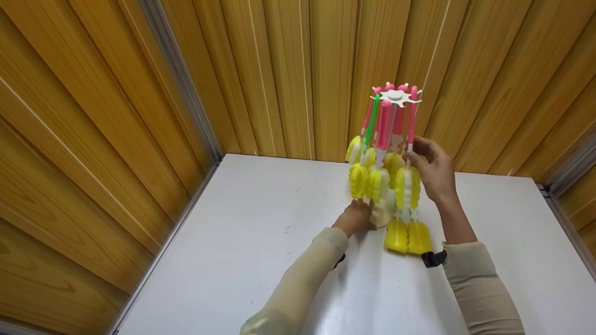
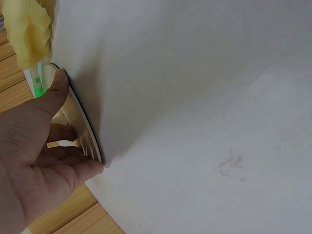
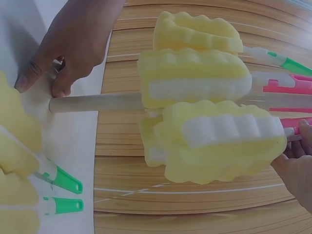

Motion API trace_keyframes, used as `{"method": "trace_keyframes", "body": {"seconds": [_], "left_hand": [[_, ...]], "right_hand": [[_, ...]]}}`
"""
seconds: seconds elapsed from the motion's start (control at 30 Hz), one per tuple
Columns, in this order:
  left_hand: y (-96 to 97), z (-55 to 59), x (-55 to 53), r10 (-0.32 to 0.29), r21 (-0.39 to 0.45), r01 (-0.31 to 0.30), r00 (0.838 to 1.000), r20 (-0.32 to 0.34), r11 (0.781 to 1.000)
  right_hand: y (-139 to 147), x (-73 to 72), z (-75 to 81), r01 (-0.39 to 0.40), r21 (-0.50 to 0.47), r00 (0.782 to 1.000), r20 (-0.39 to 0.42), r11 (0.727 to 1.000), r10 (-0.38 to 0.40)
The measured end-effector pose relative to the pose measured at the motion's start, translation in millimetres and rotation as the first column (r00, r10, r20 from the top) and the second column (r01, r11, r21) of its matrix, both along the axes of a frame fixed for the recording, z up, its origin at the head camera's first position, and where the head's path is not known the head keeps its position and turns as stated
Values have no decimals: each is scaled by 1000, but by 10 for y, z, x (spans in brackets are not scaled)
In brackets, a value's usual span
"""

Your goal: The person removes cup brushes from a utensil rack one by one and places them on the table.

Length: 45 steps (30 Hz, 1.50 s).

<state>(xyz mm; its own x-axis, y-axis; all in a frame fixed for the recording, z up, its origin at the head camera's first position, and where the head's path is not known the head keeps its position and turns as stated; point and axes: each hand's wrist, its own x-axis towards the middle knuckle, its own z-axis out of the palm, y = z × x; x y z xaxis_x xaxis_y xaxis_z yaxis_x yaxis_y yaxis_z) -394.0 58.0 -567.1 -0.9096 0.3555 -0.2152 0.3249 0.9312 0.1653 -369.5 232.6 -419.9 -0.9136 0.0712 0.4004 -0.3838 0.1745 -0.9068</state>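
A white stand (image 1: 395,97) with a notched round top carries several hanging sponge bottle brushes, yellow-and-white heads downward, most handles pink and one green. My left hand (image 1: 357,215) grips the rim of the stand's round base (image 1: 382,216); in the left wrist view, thumb and fingers spread along the base's edge (image 2: 78,117). On the stand's right side, my right hand (image 1: 435,172) pinches a pink-handled sponge brush (image 1: 408,188) just above its head. The right wrist view has this brush's sponge (image 3: 224,146) nearest, with the fingertips at its handle.
Two yellow sponge brushes (image 1: 397,237) with green handles (image 3: 68,180) lie on the white table (image 1: 233,260), right in front of the stand. Wood-patterned panels (image 1: 288,70) rise behind the table and along its left side.
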Motion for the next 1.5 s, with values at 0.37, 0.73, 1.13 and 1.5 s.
{"method": "trace_keyframes", "body": {"seconds": [0.37,0.73,1.13,1.5], "left_hand": [[-7,12,30,14,3,-14,1000,20,1000],[-8,2,33,-47,-83,45,999,-18,995],[-16,14,44,6,-28,-5,1000,24,1000],[-9,8,33,-1,-33,1,1000,-4,999]], "right_hand": [[50,12,25,32,10,999,16,999,-32],[135,-3,41,129,44,990,44,991,-130],[213,50,4,147,64,985,82,987,-152],[238,81,-19,145,50,987,66,988,-148]]}}
